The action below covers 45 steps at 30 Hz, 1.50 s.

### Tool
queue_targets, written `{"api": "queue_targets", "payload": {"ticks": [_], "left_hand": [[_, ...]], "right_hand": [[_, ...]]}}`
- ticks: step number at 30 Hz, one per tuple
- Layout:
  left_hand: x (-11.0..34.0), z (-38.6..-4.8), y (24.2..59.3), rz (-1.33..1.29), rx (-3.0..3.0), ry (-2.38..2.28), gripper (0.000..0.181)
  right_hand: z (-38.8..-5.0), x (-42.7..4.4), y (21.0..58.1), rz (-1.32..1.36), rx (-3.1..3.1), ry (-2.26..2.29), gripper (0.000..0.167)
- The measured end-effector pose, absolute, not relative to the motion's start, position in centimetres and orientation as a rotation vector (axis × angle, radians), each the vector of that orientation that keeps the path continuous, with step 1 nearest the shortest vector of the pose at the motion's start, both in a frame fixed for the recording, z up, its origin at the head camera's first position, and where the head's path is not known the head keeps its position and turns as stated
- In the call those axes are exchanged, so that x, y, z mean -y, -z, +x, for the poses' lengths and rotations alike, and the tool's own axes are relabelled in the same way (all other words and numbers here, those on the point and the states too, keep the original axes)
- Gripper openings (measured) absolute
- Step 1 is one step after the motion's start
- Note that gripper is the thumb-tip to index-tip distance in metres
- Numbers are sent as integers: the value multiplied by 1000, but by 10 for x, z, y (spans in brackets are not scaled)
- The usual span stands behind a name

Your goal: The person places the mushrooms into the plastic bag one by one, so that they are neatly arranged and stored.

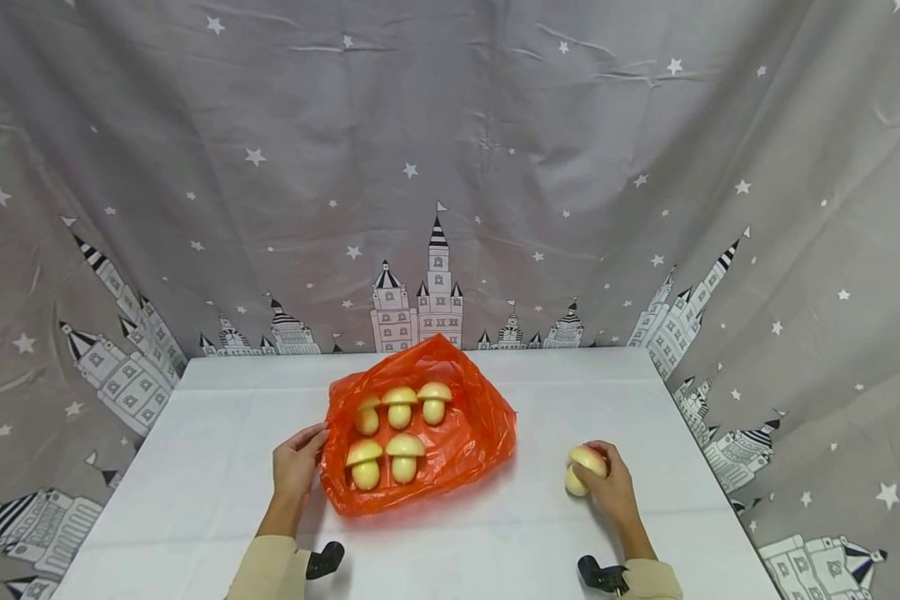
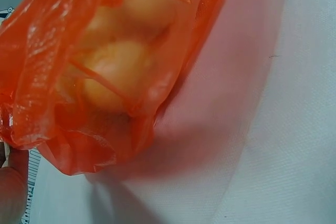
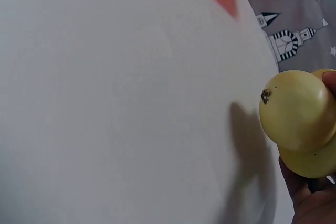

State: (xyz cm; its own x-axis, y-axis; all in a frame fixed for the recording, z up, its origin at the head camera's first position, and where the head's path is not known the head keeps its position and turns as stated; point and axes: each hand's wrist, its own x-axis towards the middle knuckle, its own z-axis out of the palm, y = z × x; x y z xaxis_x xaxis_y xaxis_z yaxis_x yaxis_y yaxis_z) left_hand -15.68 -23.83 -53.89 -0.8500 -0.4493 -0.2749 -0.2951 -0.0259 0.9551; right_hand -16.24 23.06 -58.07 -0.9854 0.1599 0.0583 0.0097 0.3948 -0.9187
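An orange-red plastic bag (image 1: 468,425) lies spread on the white table, its mouth turned up. Inside it sit several yellow toy mushrooms (image 1: 403,467) in two rough rows; the left wrist view shows them only dimly through the plastic. At the bag's left rim, my left hand (image 1: 296,462) pinches the edge between thumb and fingers. My right hand (image 1: 613,492), off to the right of the bag, grips another toy mushroom (image 1: 576,481) by its cap. That mushroom's rounded stem (image 3: 294,109) faces the right wrist camera, with a small dark mark on it.
The white table (image 1: 450,550) stretches below and to both sides of the bag. Behind it and along the sides hangs a grey curtain (image 1: 495,167) printed with stars and castles. A black wrist mount (image 1: 325,560) juts from the left sleeve, and another (image 1: 602,575) from the right.
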Motion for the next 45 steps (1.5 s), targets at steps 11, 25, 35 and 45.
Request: {"api": "queue_targets", "payload": {"ticks": [11,25,35,45], "left_hand": [[236,-153,541,792,2062,2026,38],[238,-155,540,780,2086,2045,40],[237,-155,543,778,2054,2052,39],[239,-158,542,776,2098,2043,40]], "right_hand": [[-167,-207,564,-53,2485,-1730,47],[-177,-175,531,89,2439,-1839,45],[-167,-139,483,145,2462,-1839,42],[-171,-111,473,309,2412,-1842,41]]}}
